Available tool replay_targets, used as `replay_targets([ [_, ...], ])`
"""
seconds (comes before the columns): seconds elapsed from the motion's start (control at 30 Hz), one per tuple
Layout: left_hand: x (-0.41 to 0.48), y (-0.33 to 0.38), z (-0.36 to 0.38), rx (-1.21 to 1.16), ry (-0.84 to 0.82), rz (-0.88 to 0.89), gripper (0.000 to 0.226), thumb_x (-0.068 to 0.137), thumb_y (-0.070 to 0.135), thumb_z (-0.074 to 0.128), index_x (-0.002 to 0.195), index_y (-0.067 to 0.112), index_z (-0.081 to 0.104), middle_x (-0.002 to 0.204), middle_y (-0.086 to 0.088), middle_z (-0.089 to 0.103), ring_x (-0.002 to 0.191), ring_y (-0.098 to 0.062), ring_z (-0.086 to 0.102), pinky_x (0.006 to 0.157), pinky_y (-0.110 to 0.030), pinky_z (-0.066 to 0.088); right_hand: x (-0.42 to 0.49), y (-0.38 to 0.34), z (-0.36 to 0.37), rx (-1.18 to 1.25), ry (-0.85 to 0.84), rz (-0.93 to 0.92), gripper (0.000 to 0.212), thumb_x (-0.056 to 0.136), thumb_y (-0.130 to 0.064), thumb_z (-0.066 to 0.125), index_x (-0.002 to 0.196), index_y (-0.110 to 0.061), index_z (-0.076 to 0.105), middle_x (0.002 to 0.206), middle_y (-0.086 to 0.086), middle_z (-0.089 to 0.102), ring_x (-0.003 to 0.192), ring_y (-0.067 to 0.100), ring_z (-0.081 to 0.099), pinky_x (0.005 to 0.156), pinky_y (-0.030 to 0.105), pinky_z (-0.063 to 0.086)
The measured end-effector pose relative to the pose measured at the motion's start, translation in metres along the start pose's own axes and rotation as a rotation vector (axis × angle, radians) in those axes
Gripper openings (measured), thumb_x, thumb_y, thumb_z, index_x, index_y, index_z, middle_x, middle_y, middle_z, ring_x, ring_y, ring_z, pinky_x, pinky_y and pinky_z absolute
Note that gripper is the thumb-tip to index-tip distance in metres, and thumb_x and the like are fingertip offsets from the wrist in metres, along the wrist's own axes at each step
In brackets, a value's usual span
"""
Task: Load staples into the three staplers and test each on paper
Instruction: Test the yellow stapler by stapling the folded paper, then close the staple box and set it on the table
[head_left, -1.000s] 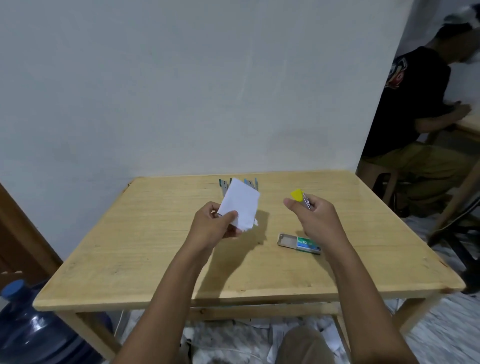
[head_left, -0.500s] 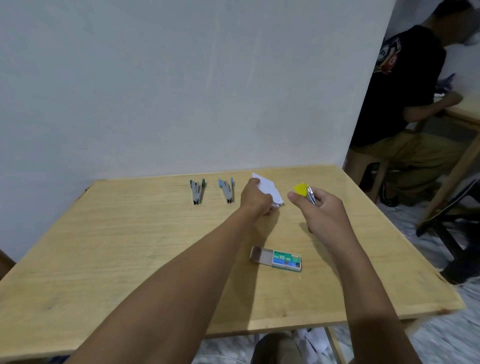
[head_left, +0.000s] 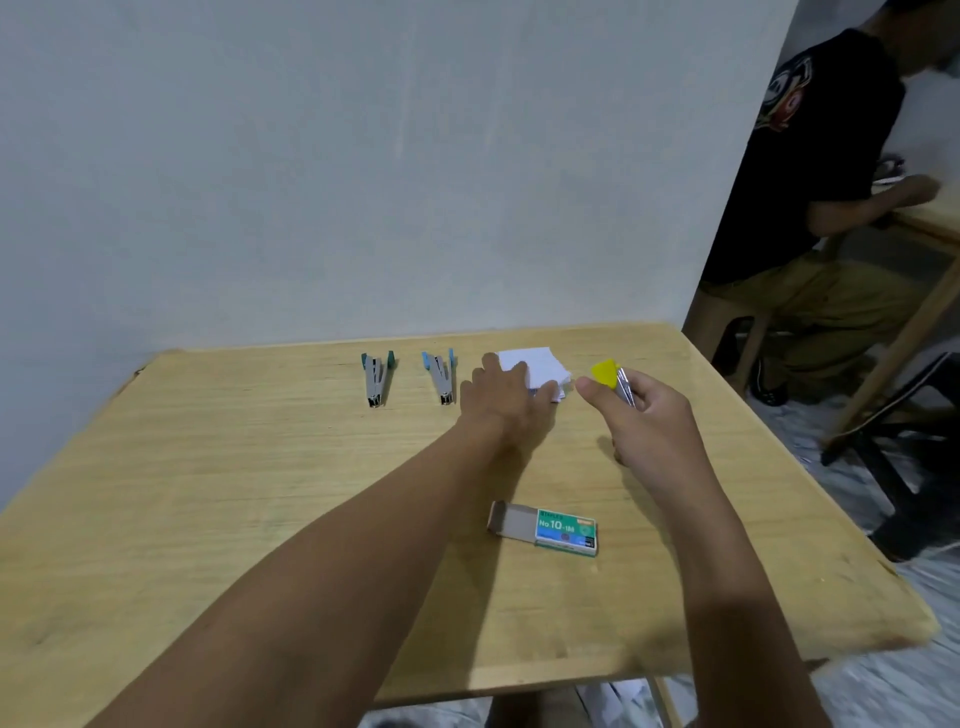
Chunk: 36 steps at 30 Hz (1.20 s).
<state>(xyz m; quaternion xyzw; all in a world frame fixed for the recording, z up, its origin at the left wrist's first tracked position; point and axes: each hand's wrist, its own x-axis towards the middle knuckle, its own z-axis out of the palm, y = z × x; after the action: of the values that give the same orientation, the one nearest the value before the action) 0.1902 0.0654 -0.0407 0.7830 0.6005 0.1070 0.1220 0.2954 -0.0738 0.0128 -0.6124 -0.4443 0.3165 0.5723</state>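
Left hand: the left hand (head_left: 506, 397) reaches across the counter (head_left: 208, 493) and rests on the paper (head_left: 540, 364); its fingers lie fairly flat on top of the sheets and the thumb sits against their near edge.
Right hand: the right hand (head_left: 647, 415) is raised just right of the paper, with fingers and thumb curled tightly round the yellow stapler (head_left: 605, 373).
Yellow stapler: only its yellow end and a bit of its metal body show above the fingers; it is held clear of the counter.
Paper: a small white stack lying near the far edge of the counter, partly covered by the left hand.
Green stapler: the green stapler (head_left: 376, 379) lies on the far part of the counter, its two arms spread in a V.
Blue stapler: the blue stapler (head_left: 440, 376) lies just right of the green one, also spread open, between it and the left hand, touching neither.
Staple box: the staple box (head_left: 543, 527) lies flat nearer the person, between the two forearms, with its grey inner tray slid partly out to the left.
Background: a pale wall (head_left: 363, 156) stands behind the counter; another person (head_left: 810, 208) sits at a second table on the right.
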Motion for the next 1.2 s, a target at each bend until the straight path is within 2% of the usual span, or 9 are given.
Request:
replay_targets([
  [0.1,-0.016,-0.021,-0.015,-0.147,0.058,0.062,0.062,0.094,0.057,0.043,0.145,0.022,0.041,0.138,-0.012,0.04,0.123,-0.032,0.049,0.096,-0.041,0.044,-0.006,0.002,0.004,-0.009,-0.008,-0.01,0.019,0.088,-0.029,0.071,0.074,-0.018,0.067,0.05,-0.014,0.031,0.046,0.007,0.026,0.047,0.02,0.028],
  [0.2,-0.049,-0.059,-0.037,-0.218,0.134,0.078,0.053,0.091,0.052,0.054,0.133,0.021,0.056,0.13,-0.009,0.051,0.119,-0.026,0.053,0.095,-0.041,0.046,-0.018,0.007,0.013,-0.013,-0.029,0.012,0.018,0.089,-0.028,0.069,0.091,-0.01,0.07,0.054,-0.012,0.034,0.049,0.008,0.028,0.054,0.026,0.029],
  [0.43,-0.141,-0.157,-0.061,0.014,0.193,-0.231,0.054,0.085,0.055,0.056,0.128,0.022,0.059,0.127,-0.006,0.056,0.116,-0.027,0.052,0.093,-0.04,0.044,-0.048,0.005,0.062,-0.068,-0.166,0.064,0.016,0.088,-0.022,0.068,0.086,-0.006,0.064,0.065,-0.005,0.044,0.056,0.011,0.037,0.056,0.026,0.033],
  [0.53,-0.156,-0.178,-0.065,0.053,0.214,-0.297,0.055,0.084,0.058,0.055,0.123,0.02,0.061,0.123,-0.005,0.055,0.115,-0.027,0.05,0.091,-0.041,0.043,-0.053,0.005,0.086,-0.086,-0.233,0.074,0.019,0.085,-0.018,0.066,0.091,-0.002,0.06,0.065,0.0,0.038,0.06,0.019,0.034,0.053,0.026,0.031],
  [0.73,-0.16,-0.19,-0.069,0.04,0.161,-0.258,0.056,0.083,0.063,0.054,0.119,0.022,0.065,0.12,-0.001,0.054,0.115,-0.024,0.047,0.091,-0.041,0.045,-0.048,0.01,0.131,-0.269,-0.332,0.036,0.022,0.08,-0.028,0.06,0.082,-0.007,0.053,0.068,-0.002,0.043,0.063,0.019,0.04,0.062,0.032,0.036],
  [0.87,-0.16,-0.194,-0.076,0.007,0.104,-0.235,0.052,0.081,0.062,0.057,0.117,0.026,0.065,0.116,0.003,0.051,0.117,-0.021,0.045,0.092,-0.038,0.044,-0.029,0.016,0.174,-0.577,-0.388,-0.08,0.021,0.088,-0.027,0.06,0.082,-0.01,0.05,0.073,0.002,0.048,0.063,0.021,0.044,0.053,0.03,0.029],
  [1.0,-0.162,-0.199,-0.084,0.023,0.012,-0.211,0.043,0.081,0.061,0.057,0.107,0.029,0.066,0.113,0.004,0.047,0.116,-0.02,0.044,0.083,-0.034,0.039,-0.015,0.011,0.222,-0.787,-0.358,-0.146,0.023,0.088,-0.028,0.062,0.076,-0.013,0.048,0.073,0.002,0.053,0.063,0.023,0.051,0.048,0.028,0.03],
  [1.07,-0.162,-0.198,-0.086,0.075,-0.031,-0.193,0.048,0.082,0.063,0.054,0.113,0.028,0.065,0.119,0.002,0.046,0.118,-0.021,0.043,0.084,-0.035,0.04,-0.009,0.005,0.24,-0.859,-0.327,-0.167,0.03,0.089,-0.031,0.062,0.072,-0.014,0.045,0.07,0.001,0.051,0.067,0.025,0.053,0.048,0.028,0.03],
  [1.2,-0.16,-0.196,-0.089,0.1,-0.077,-0.188,0.055,0.085,0.064,0.053,0.123,0.026,0.062,0.13,-0.001,0.043,0.124,-0.024,0.04,0.089,-0.038,0.041,0.001,-0.002,0.264,-0.916,-0.283,-0.168,0.029,0.093,-0.039,0.059,0.085,-0.013,0.049,0.079,0.001,0.053,0.074,0.024,0.054,0.058,0.03,0.038],
])
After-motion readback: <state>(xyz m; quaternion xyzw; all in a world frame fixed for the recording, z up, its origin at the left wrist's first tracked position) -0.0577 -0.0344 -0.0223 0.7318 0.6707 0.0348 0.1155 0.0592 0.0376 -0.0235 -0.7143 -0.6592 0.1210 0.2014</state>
